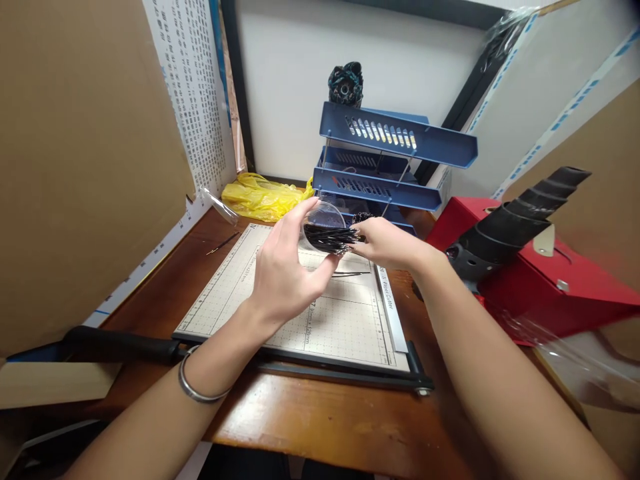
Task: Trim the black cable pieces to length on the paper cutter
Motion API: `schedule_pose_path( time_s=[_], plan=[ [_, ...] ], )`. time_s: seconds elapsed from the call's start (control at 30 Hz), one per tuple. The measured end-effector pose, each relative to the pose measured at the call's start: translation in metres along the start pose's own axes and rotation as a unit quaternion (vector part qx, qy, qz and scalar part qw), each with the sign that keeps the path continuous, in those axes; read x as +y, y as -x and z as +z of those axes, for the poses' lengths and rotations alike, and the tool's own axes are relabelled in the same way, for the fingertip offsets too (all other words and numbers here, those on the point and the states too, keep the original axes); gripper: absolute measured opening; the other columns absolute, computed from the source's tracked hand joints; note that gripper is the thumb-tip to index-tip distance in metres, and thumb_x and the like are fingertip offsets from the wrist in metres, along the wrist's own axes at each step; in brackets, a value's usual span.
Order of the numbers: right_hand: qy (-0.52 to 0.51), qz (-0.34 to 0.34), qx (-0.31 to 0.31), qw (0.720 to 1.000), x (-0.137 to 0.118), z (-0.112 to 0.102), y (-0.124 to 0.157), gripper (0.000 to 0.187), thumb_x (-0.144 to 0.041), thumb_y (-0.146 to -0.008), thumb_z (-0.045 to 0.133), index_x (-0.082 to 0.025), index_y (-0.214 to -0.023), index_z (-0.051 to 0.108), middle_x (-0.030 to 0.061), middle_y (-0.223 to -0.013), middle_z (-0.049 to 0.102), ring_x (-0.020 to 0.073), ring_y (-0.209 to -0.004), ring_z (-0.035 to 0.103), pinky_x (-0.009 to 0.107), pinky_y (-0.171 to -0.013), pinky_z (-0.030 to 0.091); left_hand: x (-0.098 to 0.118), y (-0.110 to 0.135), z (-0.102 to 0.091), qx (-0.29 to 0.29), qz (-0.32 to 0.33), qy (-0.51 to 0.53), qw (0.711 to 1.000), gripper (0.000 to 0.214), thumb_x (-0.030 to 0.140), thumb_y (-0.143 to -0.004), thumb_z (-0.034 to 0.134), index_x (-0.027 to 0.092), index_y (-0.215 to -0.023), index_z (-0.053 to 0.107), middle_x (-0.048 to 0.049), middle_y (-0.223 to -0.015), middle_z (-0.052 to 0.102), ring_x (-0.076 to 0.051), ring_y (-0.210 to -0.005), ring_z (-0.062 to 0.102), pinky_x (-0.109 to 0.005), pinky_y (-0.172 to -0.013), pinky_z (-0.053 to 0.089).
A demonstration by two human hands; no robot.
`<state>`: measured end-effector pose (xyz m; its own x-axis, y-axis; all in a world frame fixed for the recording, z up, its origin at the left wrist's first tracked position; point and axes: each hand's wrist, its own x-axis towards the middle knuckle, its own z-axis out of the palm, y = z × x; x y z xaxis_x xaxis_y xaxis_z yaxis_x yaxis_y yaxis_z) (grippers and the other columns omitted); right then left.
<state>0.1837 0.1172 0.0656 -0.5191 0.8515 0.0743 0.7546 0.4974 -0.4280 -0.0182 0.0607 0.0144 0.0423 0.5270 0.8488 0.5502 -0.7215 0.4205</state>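
My left hand (285, 267) is wrapped round a clear round plastic cup (325, 208), tilted so that its mouth faces right. Inside lies a bundle of thin black wires (327, 238) with silvery tips sticking out. At those tips, the fingers of my right hand (383, 241) are closed on the bundle's end; how many strands they pinch is hidden. Both hands hover over a paper cutter (345, 333) with a gridded cream board. A few loose black strands (351, 274) lie on the board beneath the cup.
Behind stands a blue tiered tray rack (400, 137) with a dark, bundled object (345, 85) on top. A yellow plastic bag (265, 198) lies back left. The cutter's black handle (120, 345) juts left. At right are a red box (560, 280) and a black tapered tube (520, 213).
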Motion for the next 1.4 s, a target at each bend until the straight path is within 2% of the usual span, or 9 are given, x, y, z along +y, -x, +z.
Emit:
schedule_pose_path(
  time_s=[0.1, 0.2, 0.37, 0.57, 0.7, 0.83, 0.93, 1.27, 1.4],
  plan=[
    [-0.098, 0.006, 0.052, 0.994, -0.004, -0.011, 0.003, 0.014, -0.025, -0.086, 0.062, -0.016, -0.083, 0.072, 0.0045, -0.078, 0.072, 0.014, -0.071, 0.061, 0.03, -0.071, 0.046, 0.001, 0.0, 0.0, 0.008, -0.008, 0.013, 1.0, 0.073, 0.023, -0.077, 0.081, 0.022, -0.142, 0.047, -0.01, -0.14, 0.063, -0.027, -0.127, 0.063, -0.042, -0.109, 0.052],
    [-0.238, 0.017, 0.108, 0.965, -0.008, -0.012, 0.002, 0.017, -0.03, -0.081, 0.071, -0.014, -0.087, 0.072, 0.0033, -0.072, 0.068, 0.0108, -0.062, 0.055, 0.028, -0.06, 0.042, 0.002, 0.0, 0.0, 0.012, -0.013, 0.024, 1.0, 0.075, 0.021, -0.076, 0.081, 0.022, -0.142, 0.047, -0.0101, -0.14, 0.064, -0.026, -0.127, 0.063, -0.041, -0.109, 0.052],
    [-0.342, 0.031, 0.128, 0.931, -0.012, -0.007, 0.002, 0.036, -0.032, -0.076, 0.08, -0.012, -0.104, 0.072, 0.0024, -0.07, 0.068, 0.0061, -0.053, 0.044, 0.024, -0.05, 0.034, 0.003, -0.001, 0.0, -0.001, -0.035, 0.057, 0.998, 0.073, 0.02, -0.076, 0.081, 0.022, -0.141, 0.049, -0.0095, -0.136, 0.065, -0.025, -0.124, 0.064, -0.038, -0.1, 0.057],
    [-0.378, 0.032, 0.095, 0.921, -0.018, -0.024, 0.026, 0.052, -0.036, -0.075, 0.084, -0.018, -0.116, 0.059, -0.0007, -0.067, 0.069, 0.0032, -0.044, 0.034, 0.02, -0.042, 0.024, 0.006, -0.002, -0.005, -0.113, 0.016, 0.167, 0.979, 0.076, 0.016, -0.076, 0.077, 0.024, -0.145, 0.048, -0.0093, -0.136, 0.066, -0.024, -0.122, 0.066, -0.037, -0.102, 0.056],
    [-0.39, 0.036, 0.032, 0.92, -0.018, -0.035, 0.039, 0.046, -0.04, -0.074, 0.086, -0.021, -0.098, 0.05, -0.0033, -0.064, 0.067, 0.0029, -0.04, 0.036, 0.019, -0.038, 0.022, 0.009, -0.004, -0.01, -0.162, 0.054, 0.173, 0.97, 0.072, 0.015, -0.077, 0.073, 0.024, -0.145, 0.051, -0.0094, -0.138, 0.065, -0.025, -0.122, 0.065, -0.038, -0.104, 0.055],
    [-0.367, 0.044, -0.02, 0.929, -0.014, -0.041, 0.043, 0.043, -0.037, -0.07, 0.088, -0.018, -0.081, 0.052, -0.0076, -0.054, 0.056, 0.0021, -0.041, 0.035, 0.019, -0.04, 0.022, 0.01, -0.005, -0.013, -0.204, 0.084, 0.153, 0.963, 0.074, 0.013, -0.076, 0.067, 0.025, -0.147, 0.05, -0.0087, -0.14, 0.064, -0.025, -0.125, 0.064, -0.04, -0.106, 0.054],
    [-0.337, 0.038, -0.019, 0.941, -0.011, -0.045, 0.045, 0.039, -0.04, -0.07, 0.087, -0.016, -0.088, 0.062, -0.0026, -0.061, 0.064, 0.0039, -0.046, 0.04, 0.021, -0.044, 0.027, 0.009, -0.006, -0.013, -0.234, 0.099, 0.147, 0.956, 0.078, 0.013, -0.076, 0.066, 0.026, -0.151, 0.045, -0.0092, -0.146, 0.061, -0.027, -0.13, 0.061, -0.045, -0.111, 0.051],
    [-0.306, 0.042, 0.022, 0.951, -0.014, -0.052, 0.053, 0.026, -0.046, -0.072, 0.084, -0.022, -0.082, 0.08, 0.0039, -0.076, 0.073, 0.014, -0.066, 0.063, 0.028, -0.057, 0.045, 0.006, -0.006, -0.01, -0.24, 0.146, 0.146, 0.948, 0.087, 0.012, -0.076, 0.064, 0.024, -0.158, 0.035, -0.0116, -0.155, 0.051, -0.028, -0.141, 0.052, -0.049, -0.118, 0.045],
    [-0.279, 0.035, 0.015, 0.96, -0.02, -0.053, 0.053, 0.023, -0.044, -0.078, 0.08, -0.022, -0.082, 0.082, 0.0039, -0.074, 0.072, 0.0136, -0.064, 0.061, 0.028, -0.057, 0.045, 0.004, -0.005, -0.007, -0.221, 0.158, 0.131, 0.953, 0.086, 0.011, -0.08, 0.063, 0.022, -0.159, 0.032, -0.0132, -0.156, 0.049, -0.026, -0.142, 0.051, -0.046, -0.118, 0.045]
  ],
)
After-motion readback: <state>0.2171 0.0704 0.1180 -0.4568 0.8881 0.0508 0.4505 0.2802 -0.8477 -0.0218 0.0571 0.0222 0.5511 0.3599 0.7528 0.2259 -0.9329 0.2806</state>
